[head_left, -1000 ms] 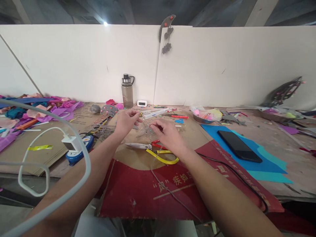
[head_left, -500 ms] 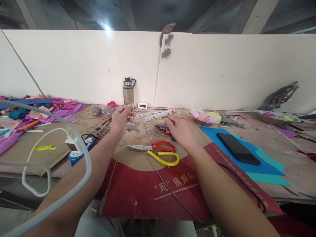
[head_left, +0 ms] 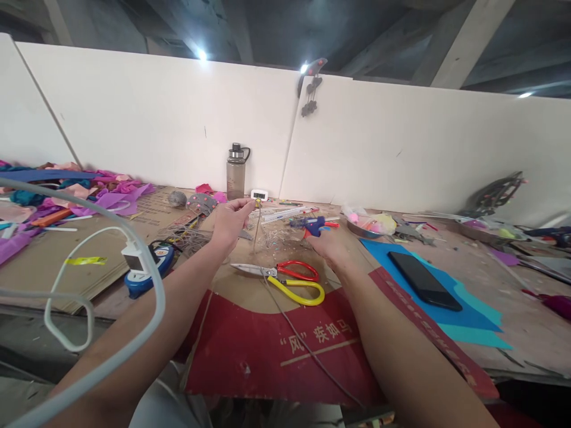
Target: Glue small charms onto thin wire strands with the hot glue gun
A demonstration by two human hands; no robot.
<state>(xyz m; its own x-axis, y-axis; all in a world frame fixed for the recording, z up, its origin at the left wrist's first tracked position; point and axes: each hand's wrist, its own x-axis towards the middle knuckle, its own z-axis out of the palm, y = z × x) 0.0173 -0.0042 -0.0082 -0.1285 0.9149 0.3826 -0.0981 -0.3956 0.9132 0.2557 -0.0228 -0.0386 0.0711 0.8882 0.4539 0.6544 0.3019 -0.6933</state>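
Observation:
My left hand [head_left: 231,223] is closed in a pinch on a small yellow piece [head_left: 257,203], with a thin brownish cord [head_left: 256,230] hanging below it. My right hand [head_left: 329,242] is wrapped round the handle of a blue hot glue gun [head_left: 314,224], whose nozzle points left toward the cord. Scissors [head_left: 301,291] with one red and one yellow handle lie on the cardboard nearer to me, blades to the left. Clear shreds and scraps [head_left: 274,238] are scattered between my hands. A thin grey cord [head_left: 294,330] runs from the scissors down over the red print.
A bottle [head_left: 236,178] and a small white digital clock [head_left: 259,195] stand by the white wall panel [head_left: 178,119]. Coloured paper scraps [head_left: 111,196] and a blue power strip [head_left: 149,273] are at left. A black phone [head_left: 423,279] lies on blue sheets [head_left: 482,318] at right. A white cable [head_left: 156,297] crosses the foreground.
My right hand has lifted the blue glue gun from among the scraps, and it now shows plainly. My left hand has moved right with the yellow piece. The view has tilted slightly.

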